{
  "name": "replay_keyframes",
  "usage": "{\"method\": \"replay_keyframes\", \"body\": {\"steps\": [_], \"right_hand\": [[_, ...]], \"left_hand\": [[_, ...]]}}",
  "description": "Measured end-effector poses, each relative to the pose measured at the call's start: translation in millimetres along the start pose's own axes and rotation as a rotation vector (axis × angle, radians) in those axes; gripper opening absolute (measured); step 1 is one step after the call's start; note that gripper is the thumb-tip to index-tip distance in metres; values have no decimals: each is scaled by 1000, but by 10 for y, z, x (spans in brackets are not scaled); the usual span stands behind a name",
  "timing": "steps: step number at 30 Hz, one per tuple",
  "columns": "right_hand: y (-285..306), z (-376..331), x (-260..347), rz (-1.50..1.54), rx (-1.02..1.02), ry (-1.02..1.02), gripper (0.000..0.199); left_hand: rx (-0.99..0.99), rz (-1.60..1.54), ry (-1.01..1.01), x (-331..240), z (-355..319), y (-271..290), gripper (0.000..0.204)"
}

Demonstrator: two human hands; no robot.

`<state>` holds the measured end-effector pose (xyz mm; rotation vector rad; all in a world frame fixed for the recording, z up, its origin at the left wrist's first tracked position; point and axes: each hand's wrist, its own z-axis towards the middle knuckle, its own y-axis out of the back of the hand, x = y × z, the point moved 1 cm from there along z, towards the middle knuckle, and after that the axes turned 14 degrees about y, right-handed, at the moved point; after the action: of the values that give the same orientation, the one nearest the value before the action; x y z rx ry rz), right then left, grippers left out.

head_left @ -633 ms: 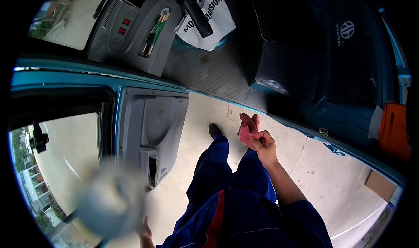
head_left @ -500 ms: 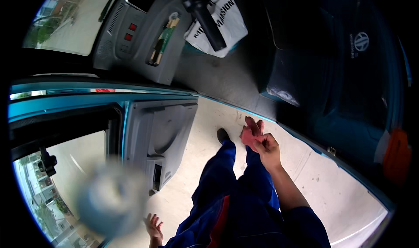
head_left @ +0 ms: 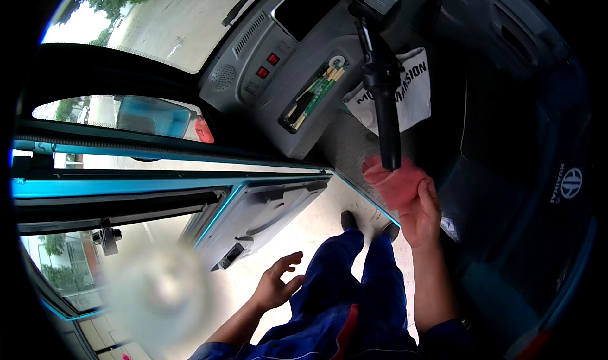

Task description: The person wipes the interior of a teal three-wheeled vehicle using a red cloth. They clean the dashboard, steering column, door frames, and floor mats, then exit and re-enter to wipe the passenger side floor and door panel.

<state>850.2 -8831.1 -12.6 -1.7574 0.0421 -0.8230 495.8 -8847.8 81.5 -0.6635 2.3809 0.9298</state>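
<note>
In my right hand (head_left: 423, 215) is a reddish-pink cloth (head_left: 398, 186), pinched at its right side and spread out forward. The cloth sits right below the end of a black handlebar grip (head_left: 387, 129); I cannot tell whether they touch. My left hand (head_left: 278, 283) is empty, its fingers apart, in front of my left thigh and near the vehicle's open door (head_left: 269, 211). Beyond the grip lies a white bag with dark lettering (head_left: 415, 81) on the cab floor.
A grey dashboard (head_left: 253, 100) with two red switches runs along the upper left. Its recessed tray (head_left: 291, 122) holds a green packet and slim items. A dark seat (head_left: 538, 189) fills the right side. The door sill (head_left: 364, 195) edges the cab. A blurred round spot covers the lower left.
My right hand has moved forward into the cab with the cloth, which is now spread wider. My left hand has risen from the lower edge. The view has shifted, putting the dashboard farther right.
</note>
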Motion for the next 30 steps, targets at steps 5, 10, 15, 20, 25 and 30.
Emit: {"method": "replay_keyframes", "body": {"steps": [5, 10, 15, 20, 25, 30], "right_hand": [[-518, 510, -739, 180, 39, -244, 51], [-879, 931, -1338, 176, 101, -254, 54], [-1328, 1346, -1636, 169, 131, -180, 52], [-1272, 1316, -1499, 225, 184, -399, 38], [-1100, 1329, -910, -471, 432, -152, 24], [404, 1498, -11, -1678, 290, 562, 23]], "left_hand": [[3, -6, -49, 8, 276, -43, 55], [3, 29, 109, 189, 475, 216, 54], [-44, -243, 74, 43, 856, 150, 73], [78, -1240, -138, -1029, 1796, 94, 80], [-186, -1219, -248, -1550, 2550, 162, 37], [-1050, -106, -541, -2329, 2977, 560, 60]]}}
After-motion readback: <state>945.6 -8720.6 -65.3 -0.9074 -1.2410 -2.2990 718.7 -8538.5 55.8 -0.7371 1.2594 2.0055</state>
